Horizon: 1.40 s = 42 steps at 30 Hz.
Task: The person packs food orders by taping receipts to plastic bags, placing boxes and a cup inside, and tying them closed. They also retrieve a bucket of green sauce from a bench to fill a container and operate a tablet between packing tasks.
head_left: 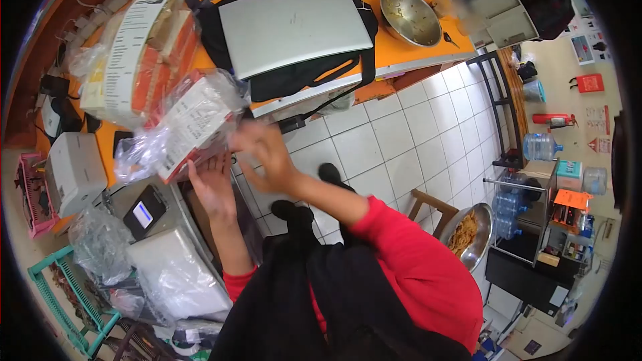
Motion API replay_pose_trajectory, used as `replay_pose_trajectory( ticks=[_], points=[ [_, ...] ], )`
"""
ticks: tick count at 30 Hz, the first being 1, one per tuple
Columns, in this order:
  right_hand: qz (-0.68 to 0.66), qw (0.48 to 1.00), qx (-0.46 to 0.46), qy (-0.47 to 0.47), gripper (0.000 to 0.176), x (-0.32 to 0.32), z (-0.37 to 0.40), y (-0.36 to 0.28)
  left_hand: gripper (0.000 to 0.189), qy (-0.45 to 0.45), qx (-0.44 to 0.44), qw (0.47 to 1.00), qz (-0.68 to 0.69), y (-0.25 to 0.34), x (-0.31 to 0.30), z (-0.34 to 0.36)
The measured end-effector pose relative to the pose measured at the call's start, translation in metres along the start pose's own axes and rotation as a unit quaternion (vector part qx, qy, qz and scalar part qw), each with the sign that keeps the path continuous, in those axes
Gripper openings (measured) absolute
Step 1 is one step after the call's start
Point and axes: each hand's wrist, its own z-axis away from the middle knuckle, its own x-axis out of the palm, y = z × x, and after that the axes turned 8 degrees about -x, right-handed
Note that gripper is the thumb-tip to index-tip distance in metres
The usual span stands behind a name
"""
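A box in clear plastic wrap (200,117), with a white printed label and red edges, is tilted at the desk's left front edge. My left hand (215,190) is at its lower side, thumb and fingers against the box, which partly hides the fingertips. My right hand (271,160) is just right of the box, fingers apart and smeared by motion; I see nothing in it. Loose plastic (137,154) hangs off the box's left end. Behind it is a stack of orange and white packages (137,60) in plastic, with a long printed paper on top.
On the orange desk (399,60) are a silver laptop (294,27) on a black bag, and a metal bowl (410,17). At left stand a white printer (79,172) and a small device with a lit screen (144,214). A bowl of noodles (468,234) sits on a stool at right.
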Motion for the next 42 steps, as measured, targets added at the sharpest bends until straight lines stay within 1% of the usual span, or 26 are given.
replay_pose_trajectory(
  ticks=[1, 2, 3, 5, 6, 7, 10, 11, 12, 13, 14, 15, 16, 17, 18, 20, 21, 23, 25, 27, 28, 30, 31, 34, 37, 42],
  points=[
    [-0.041, 0.994, -0.056, -0.080, 0.033, -0.014, 0.041, 0.007, 0.055, 0.012, 0.023, 0.999, -0.029, -0.009, 0.001, 0.003],
    [-0.013, 0.959, -0.127, -0.252, 0.031, -0.034, 0.087, 0.023, 0.054, 0.025, 0.047, 0.997, -0.056, -0.019, 0.000, 0.003],
    [-0.036, 0.928, -0.128, -0.348, 0.030, -0.046, 0.147, 0.054, 0.052, 0.031, 0.072, 0.994, -0.076, -0.027, -0.005, 0.000],
    [0.053, 0.835, 0.024, -0.548, 0.025, -0.083, 0.262, 0.132, 0.055, 0.026, 0.134, 0.984, -0.115, -0.047, -0.018, -0.003],
    [0.076, 0.723, 0.166, -0.666, 0.026, -0.106, 0.302, 0.177, 0.058, 0.101, 0.147, 0.976, -0.124, -0.059, -0.005, -0.002],
    [0.122, 0.615, 0.223, -0.746, 0.028, -0.118, 0.311, 0.216, 0.061, 0.126, 0.185, 0.962, -0.156, -0.073, 0.000, -0.002],
    [0.191, 0.730, 0.322, -0.572, 0.042, -0.123, 0.337, 0.346, 0.059, 0.132, 0.360, 0.904, -0.188, -0.140, 0.014, -0.012],
    [0.255, 0.823, 0.250, -0.442, 0.043, -0.111, 0.314, 0.366, 0.056, 0.121, 0.423, 0.877, -0.193, -0.168, 0.018, -0.018],
    [0.198, 0.934, 0.176, -0.241, 0.058, -0.096, 0.290, 0.385, 0.063, 0.148, 0.420, 0.879, -0.171, -0.203, 0.024, -0.021],
    [0.171, 0.950, 0.147, -0.214, 0.061, -0.078, 0.273, 0.396, 0.071, 0.172, 0.413, 0.882, -0.147, -0.237, 0.023, -0.023],
    [0.149, 0.965, 0.119, -0.181, 0.063, -0.057, 0.266, 0.405, 0.066, 0.060, 0.305, 0.922, -0.229, -0.275, 0.000, -0.014],
    [0.135, 0.969, 0.059, -0.196, 0.063, -0.032, 0.270, 0.410, 0.060, -0.110, 0.203, 0.952, -0.200, -0.300, -0.001, -0.011],
    [0.074, 0.915, 0.138, -0.371, 0.059, -0.018, 0.259, 0.401, 0.055, -0.248, 0.073, 0.949, -0.183, -0.325, -0.001, -0.010],
    [0.157, 0.917, 0.000, -0.367, 0.047, 0.015, 0.303, 0.424, 0.054, -0.349, -0.097, 0.920, -0.150, -0.330, 0.016, -0.004],
    [0.046, 0.968, 0.123, -0.212, 0.050, 0.049, 0.355, 0.443, 0.054, -0.400, -0.219, 0.860, -0.230, -0.324, 0.028, 0.004],
    [0.116, 0.908, 0.211, -0.343, 0.057, 0.043, 0.361, 0.380, 0.055, -0.484, -0.299, 0.801, -0.187, -0.326, 0.041, 0.024],
    [0.117, 0.887, 0.249, -0.369, 0.062, 0.020, 0.362, 0.345, 0.058, -0.534, -0.314, 0.770, -0.149, -0.339, 0.031, 0.033],
    [0.078, 0.884, 0.299, -0.350, 0.074, -0.063, 0.337, 0.266, 0.054, -0.517, -0.401, 0.729, -0.204, -0.317, 0.080, 0.059],
    [-0.015, 0.830, 0.326, -0.452, 0.077, -0.142, 0.390, 0.226, 0.044, -0.450, -0.509, 0.673, -0.293, -0.349, 0.026, 0.080],
    [-0.119, 0.698, 0.366, -0.604, 0.070, -0.214, 0.474, 0.214, 0.040, -0.377, -0.585, 0.612, -0.375, -0.380, 0.001, 0.090],
    [-0.097, 0.661, 0.357, -0.653, 0.060, -0.248, 0.532, 0.210, 0.040, -0.363, -0.591, 0.586, -0.419, -0.395, 0.015, 0.083],
    [-0.050, 0.565, 0.503, -0.653, 0.048, -0.364, 0.548, 0.184, 0.039, -0.341, -0.581, 0.540, -0.504, -0.430, 0.044, 0.068],
    [-0.019, 0.547, 0.579, -0.604, 0.043, -0.421, 0.552, 0.174, 0.039, -0.335, -0.567, 0.521, -0.543, -0.449, 0.058, 0.061],
    [0.108, 0.570, 0.734, -0.352, 0.044, -0.555, 0.568, 0.171, 0.039, -0.330, -0.508, 0.480, -0.635, -0.519, 0.108, 0.038],
    [0.126, 0.617, 0.747, -0.212, 0.046, -0.671, 0.576, 0.206, 0.039, -0.336, -0.425, 0.440, -0.716, -0.598, 0.173, 0.002],
    [0.119, 0.697, 0.701, -0.095, 0.045, -0.840, 0.517, 0.280, 0.039, -0.309, -0.305, 0.401, -0.806, -0.710, 0.293, -0.067]
  ],
)
